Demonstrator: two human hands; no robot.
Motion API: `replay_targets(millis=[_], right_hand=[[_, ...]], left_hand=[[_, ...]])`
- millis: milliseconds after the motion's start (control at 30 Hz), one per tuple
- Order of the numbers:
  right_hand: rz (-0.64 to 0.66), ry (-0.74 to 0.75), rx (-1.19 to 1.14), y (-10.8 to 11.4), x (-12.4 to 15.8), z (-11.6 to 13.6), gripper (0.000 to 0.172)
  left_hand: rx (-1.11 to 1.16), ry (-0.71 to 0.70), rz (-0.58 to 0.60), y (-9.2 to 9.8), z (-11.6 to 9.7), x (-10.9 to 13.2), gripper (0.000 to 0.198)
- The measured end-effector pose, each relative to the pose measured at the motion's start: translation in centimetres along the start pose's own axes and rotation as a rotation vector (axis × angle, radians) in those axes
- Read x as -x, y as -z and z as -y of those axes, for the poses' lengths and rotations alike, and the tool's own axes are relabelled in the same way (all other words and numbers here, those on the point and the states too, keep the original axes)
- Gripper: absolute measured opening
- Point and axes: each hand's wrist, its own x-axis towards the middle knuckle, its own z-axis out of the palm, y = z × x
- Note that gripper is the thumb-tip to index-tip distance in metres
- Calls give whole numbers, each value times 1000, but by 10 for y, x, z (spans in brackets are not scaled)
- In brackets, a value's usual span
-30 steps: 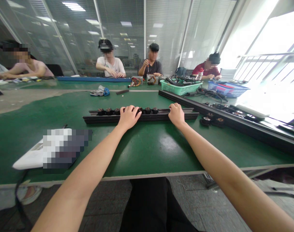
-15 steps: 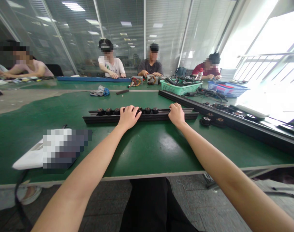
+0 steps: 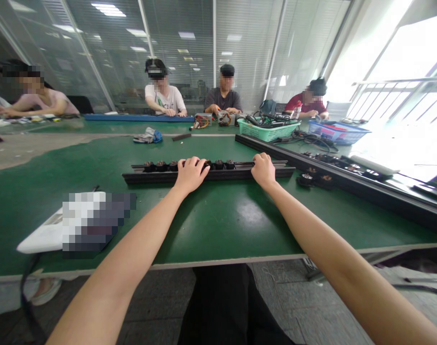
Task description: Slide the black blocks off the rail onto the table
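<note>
Table (image 3: 222, 225): dark green top, pale edge strip. Rail (image 3: 146, 178) under both hands: matte black; the small round parts (image 3: 161, 166) sitting in it are black with coppery-brown centres. Long rail (image 3: 365, 189) on the right: black as well. Basket (image 3: 267, 132): mint green mesh. Crate (image 3: 339, 132) further right: blue. Rag (image 3: 148, 136): grey-white with a blue patch. Flat case (image 3: 42, 237) at left: white. Far strip (image 3: 139, 117): blue. Floor (image 3: 312, 306): grey. Trousers (image 3: 224, 306): black.
</note>
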Motion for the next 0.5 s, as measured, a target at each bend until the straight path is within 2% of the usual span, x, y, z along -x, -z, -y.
replay_targets(millis=[500], right_hand=[[11, -11, -4, 2, 0, 1, 38]], left_hand=[[22, 6, 5, 0, 0, 1, 46]])
